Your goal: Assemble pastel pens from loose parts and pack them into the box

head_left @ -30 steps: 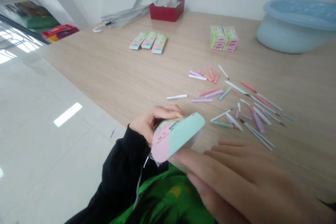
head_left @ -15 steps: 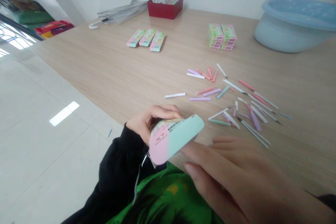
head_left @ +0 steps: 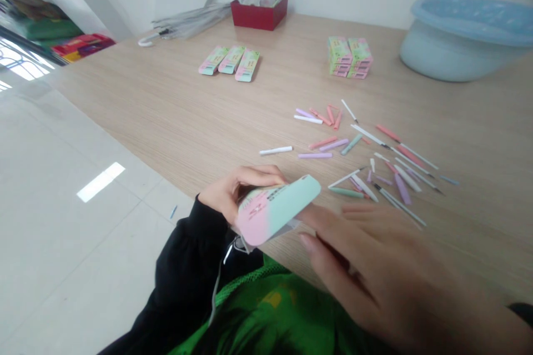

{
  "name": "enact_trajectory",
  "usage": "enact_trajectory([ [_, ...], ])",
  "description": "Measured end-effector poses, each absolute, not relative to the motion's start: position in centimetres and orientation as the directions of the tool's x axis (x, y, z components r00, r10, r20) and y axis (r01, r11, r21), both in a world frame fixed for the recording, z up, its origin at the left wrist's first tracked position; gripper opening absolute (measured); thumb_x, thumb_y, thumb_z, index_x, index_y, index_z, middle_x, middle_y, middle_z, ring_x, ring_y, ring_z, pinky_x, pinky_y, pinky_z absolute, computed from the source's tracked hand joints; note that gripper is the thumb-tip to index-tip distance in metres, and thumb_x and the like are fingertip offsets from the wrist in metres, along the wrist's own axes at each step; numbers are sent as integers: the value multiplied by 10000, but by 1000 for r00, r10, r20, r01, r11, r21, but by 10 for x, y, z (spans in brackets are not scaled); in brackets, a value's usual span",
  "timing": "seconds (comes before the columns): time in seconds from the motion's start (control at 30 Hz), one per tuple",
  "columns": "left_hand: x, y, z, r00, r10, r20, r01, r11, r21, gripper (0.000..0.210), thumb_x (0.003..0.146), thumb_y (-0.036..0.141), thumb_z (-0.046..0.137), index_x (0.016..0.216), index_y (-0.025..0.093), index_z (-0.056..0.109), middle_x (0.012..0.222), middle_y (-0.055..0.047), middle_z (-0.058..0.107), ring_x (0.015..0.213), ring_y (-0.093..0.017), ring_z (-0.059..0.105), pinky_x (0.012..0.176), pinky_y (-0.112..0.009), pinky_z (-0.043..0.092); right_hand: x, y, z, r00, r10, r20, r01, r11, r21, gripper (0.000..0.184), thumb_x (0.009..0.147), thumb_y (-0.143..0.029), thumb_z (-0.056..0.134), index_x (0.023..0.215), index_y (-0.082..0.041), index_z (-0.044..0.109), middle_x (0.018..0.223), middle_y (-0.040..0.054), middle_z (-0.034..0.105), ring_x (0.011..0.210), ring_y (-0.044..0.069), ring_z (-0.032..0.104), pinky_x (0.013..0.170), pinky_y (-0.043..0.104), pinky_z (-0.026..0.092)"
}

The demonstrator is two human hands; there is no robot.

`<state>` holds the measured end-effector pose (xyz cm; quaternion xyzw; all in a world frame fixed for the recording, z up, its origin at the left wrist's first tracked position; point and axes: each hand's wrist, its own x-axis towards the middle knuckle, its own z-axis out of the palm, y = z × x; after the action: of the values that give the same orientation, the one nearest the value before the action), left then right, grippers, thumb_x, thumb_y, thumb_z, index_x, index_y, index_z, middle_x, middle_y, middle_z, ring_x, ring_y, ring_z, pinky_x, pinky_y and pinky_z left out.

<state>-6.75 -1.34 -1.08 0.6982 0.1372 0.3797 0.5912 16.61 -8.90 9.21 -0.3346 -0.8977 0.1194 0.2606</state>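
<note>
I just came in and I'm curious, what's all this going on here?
Someone's left hand is holding a small pink-and-mint box. The right hand is close by, its forefinger reaching behind the box's flap; I can't tell if it touches. Slim pastel pieces lie scattered on the table. Farther back are three similar boxes side by side and a stack of boxes.
</note>
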Motion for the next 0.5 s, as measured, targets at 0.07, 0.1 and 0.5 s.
enact_trajectory([
  [0.07,-67,-17,-10,649,668,365,-236,-280,931,588,689,645,766,1063,190,761,988,-97,687,860,-262,641,776,-364,528,166,-88,93,-632,668,393,539,743,-397,245,898,-87,452,1062,-153,623,585,-29,647,456,144,567,454,289,397],
  [0.1,-66,-17,-10,641,678,360,-226,-281,933,589,694,652,757,1055,186,763,991,-99,688,863,-263,638,784,-366,526,167,-87,94,-629,670,396,535,741,-405,253,910,-102,449,1098,-151,610,594,-30,651,461,142,567,461,287,395],
  [0.5,-62,-38,-2,539,758,367,-223,-291,930,410,847,502,671,1147,227,717,1087,-88,669,965,-284,622,832,-396,509,159,-85,99,-676,644,359,541,764,-352,143,866,-88,487,866,-186,591,583,-34,607,478,143,559,473,305,359],
])
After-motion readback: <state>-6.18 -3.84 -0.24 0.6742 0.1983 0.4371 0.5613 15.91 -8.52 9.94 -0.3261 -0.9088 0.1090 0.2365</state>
